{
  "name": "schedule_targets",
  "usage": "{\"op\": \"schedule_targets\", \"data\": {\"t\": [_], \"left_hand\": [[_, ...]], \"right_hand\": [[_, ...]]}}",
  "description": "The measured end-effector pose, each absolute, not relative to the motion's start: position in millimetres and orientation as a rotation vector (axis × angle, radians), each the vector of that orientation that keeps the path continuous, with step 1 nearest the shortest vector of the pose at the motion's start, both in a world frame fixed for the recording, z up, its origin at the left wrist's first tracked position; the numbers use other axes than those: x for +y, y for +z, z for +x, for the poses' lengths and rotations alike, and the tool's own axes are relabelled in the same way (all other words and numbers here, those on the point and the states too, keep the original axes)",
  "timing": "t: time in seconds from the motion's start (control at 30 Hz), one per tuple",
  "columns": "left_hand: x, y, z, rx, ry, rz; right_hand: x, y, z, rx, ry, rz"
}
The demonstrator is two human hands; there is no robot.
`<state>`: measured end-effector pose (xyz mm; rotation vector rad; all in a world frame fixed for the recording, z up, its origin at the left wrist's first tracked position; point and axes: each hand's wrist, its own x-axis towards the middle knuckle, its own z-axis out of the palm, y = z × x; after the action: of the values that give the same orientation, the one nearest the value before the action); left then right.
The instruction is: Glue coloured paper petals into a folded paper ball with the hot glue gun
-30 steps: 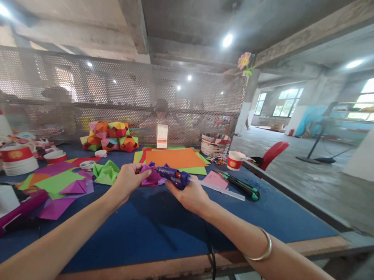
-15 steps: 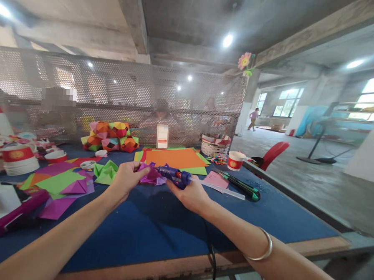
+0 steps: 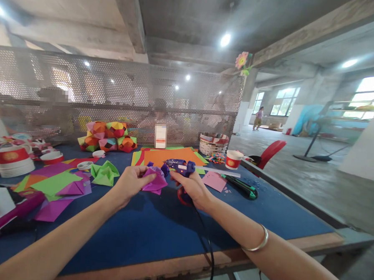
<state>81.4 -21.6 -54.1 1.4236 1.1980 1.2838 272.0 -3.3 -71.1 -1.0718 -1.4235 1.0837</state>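
a blue-topped bench (image 3: 157, 234) stands before a perforated metal screen (image 3: 114, 90). above the bench's middle, the left hand (image 3: 130, 186) closes its grip on a folded purple paper piece (image 3: 155, 182). the right hand (image 3: 193, 189) wraps its grip around a blue hot glue gun (image 3: 182, 167), whose nozzle is just beside the paper. a utility knife (image 3: 239, 186) lies toward the right edge.

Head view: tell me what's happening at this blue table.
A person works with both arms stretched over the blue table. The left hand pinches a purple folded paper above the tabletop. The right hand holds a blue glue gun, nozzle close beside the paper; its black cord trails off the near edge. Orange sheets, a green folded piece and a utility knife lie around.
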Motion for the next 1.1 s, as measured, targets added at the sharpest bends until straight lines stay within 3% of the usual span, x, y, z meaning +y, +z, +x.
{"op": "schedule_targets", "data": {"t": [0.13, 0.4, 1.1], "left_hand": [[-27.4, -52.8, 87.0, 1.154, 1.145, 1.516], [-28.8, -51.7, 88.7, 1.144, 1.088, 1.516], [-31.6, -48.2, 91.4, 1.177, 1.086, 1.668]], "right_hand": [[-9.9, -67.5, 268.1, -1.258, 1.342, -1.03], [-14.1, -61.7, 266.7, -1.159, 1.533, -0.962], [-13.7, -70.5, 270.5, -1.507, 1.409, -0.844]]}}
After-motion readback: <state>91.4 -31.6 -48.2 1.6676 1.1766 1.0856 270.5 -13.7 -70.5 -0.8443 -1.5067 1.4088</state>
